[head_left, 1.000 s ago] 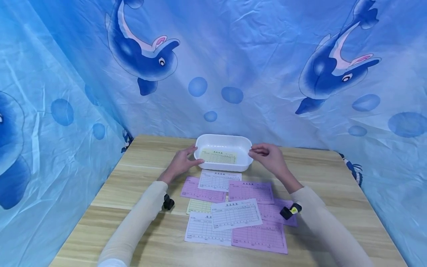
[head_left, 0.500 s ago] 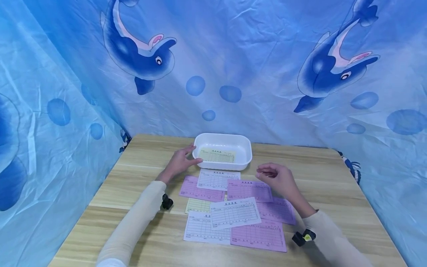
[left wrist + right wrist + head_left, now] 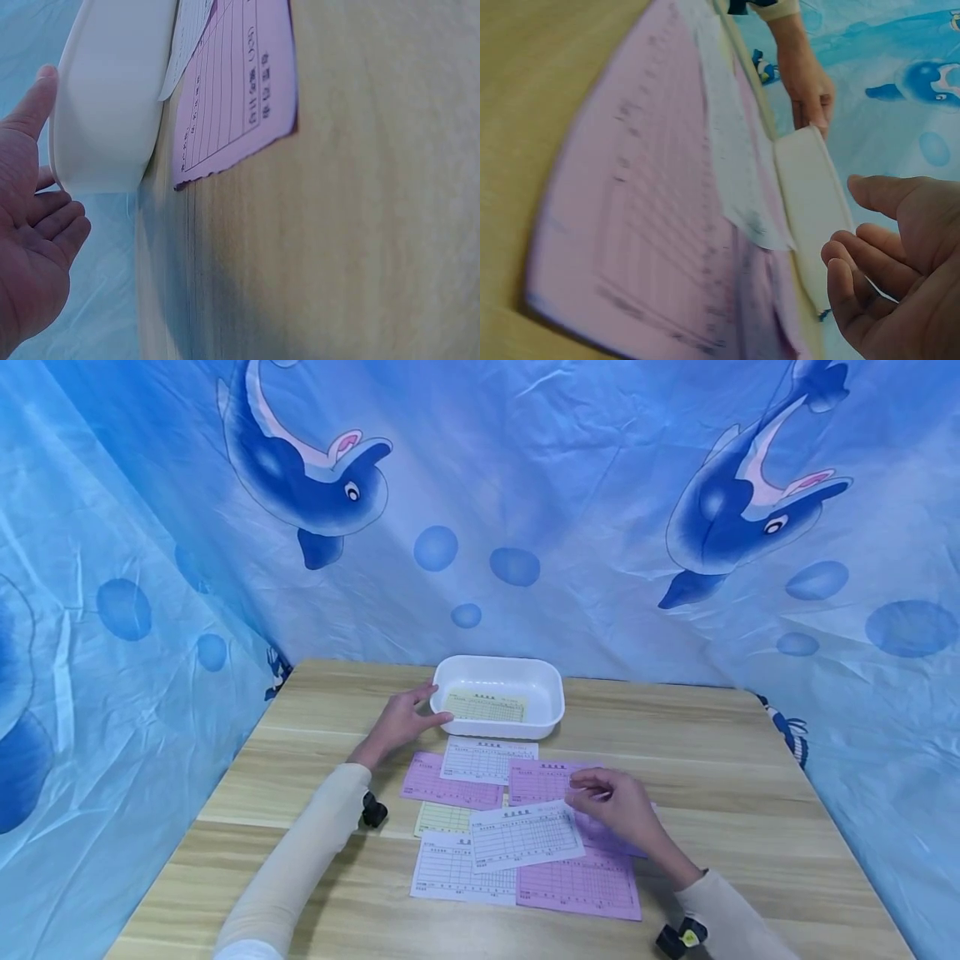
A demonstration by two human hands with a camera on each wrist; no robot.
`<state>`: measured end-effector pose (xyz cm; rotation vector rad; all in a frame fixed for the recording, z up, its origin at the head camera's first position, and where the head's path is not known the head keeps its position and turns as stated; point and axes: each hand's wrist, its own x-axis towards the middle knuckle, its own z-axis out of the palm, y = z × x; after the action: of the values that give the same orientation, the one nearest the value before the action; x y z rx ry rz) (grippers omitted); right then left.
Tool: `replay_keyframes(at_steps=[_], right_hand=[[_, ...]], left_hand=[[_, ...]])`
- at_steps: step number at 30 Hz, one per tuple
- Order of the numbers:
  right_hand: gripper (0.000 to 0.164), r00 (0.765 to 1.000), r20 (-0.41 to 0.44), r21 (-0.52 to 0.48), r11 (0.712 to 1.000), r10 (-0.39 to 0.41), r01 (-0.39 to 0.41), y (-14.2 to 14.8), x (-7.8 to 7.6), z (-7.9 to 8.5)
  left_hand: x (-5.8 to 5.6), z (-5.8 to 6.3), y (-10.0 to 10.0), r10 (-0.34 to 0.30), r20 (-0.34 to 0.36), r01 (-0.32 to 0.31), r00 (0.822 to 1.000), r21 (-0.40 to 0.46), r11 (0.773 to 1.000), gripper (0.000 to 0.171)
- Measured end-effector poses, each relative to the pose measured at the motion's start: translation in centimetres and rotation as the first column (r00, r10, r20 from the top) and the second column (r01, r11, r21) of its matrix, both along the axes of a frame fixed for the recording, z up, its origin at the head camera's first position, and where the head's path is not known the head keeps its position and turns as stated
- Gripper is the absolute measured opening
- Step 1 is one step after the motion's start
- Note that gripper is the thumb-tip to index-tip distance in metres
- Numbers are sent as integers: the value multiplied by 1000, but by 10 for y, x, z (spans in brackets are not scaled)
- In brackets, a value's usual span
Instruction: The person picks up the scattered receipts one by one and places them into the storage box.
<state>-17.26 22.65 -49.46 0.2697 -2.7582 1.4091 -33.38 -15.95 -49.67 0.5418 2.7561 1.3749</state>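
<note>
A white plastic basin (image 3: 497, 729) stands near the back of the table, with a yellow form slip (image 3: 486, 707) lying inside it. My left hand (image 3: 401, 720) holds the basin's left end, thumb on the near rim. In front of the basin, overlapping slips are spread out. A tilted white slip (image 3: 525, 837) tops the heap, above a lower white slip (image 3: 450, 872) and a pink slip (image 3: 577, 889). My right hand (image 3: 618, 806) hovers at the heap's right side, fingers loosely bent with nothing between them, partly covering pink slips.
Another white slip (image 3: 480, 762) lies just before the basin, over a pink slip (image 3: 431, 785). A corner of a yellow slip (image 3: 442, 820) peeks out below. Blue dolphin-print cloth (image 3: 480, 510) hangs behind and beside the wooden table (image 3: 697, 735).
My right hand has let go of the basin's right end and come forward and down to above the slips. The left hand stays on the basin.
</note>
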Motion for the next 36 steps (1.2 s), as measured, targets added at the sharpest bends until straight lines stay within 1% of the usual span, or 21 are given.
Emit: replay_keyframes(at_steps=[6, 12, 19, 27, 31, 36], right_hand=[[37, 996, 65, 37, 998, -54, 52, -4, 7, -8], [42, 990, 114, 10, 997, -80, 80, -5, 10, -15], [46, 991, 101, 34, 995, -92, 89, -7, 11, -25], [47, 996, 59, 112, 992, -71, 64, -9, 10, -31], [43, 996, 62, 120, 991, -69, 61, -11, 10, -31], [35, 994, 86, 95, 994, -61, 53, -12, 11, -30]], left_hand=[[0, 0, 0, 3, 0, -3, 1000, -1, 1000, 92], [0, -1, 1, 7, 4, -7, 1000, -7, 1000, 93], [0, 0, 1, 3, 0, -3, 1000, -7, 1000, 91], [0, 1, 1, 8, 4, -8, 1000, -14, 1000, 89], [1, 2, 1, 7, 8, -7, 1000, -3, 1000, 88], [1, 1, 1, 4, 0, -4, 1000, -4, 1000, 88]])
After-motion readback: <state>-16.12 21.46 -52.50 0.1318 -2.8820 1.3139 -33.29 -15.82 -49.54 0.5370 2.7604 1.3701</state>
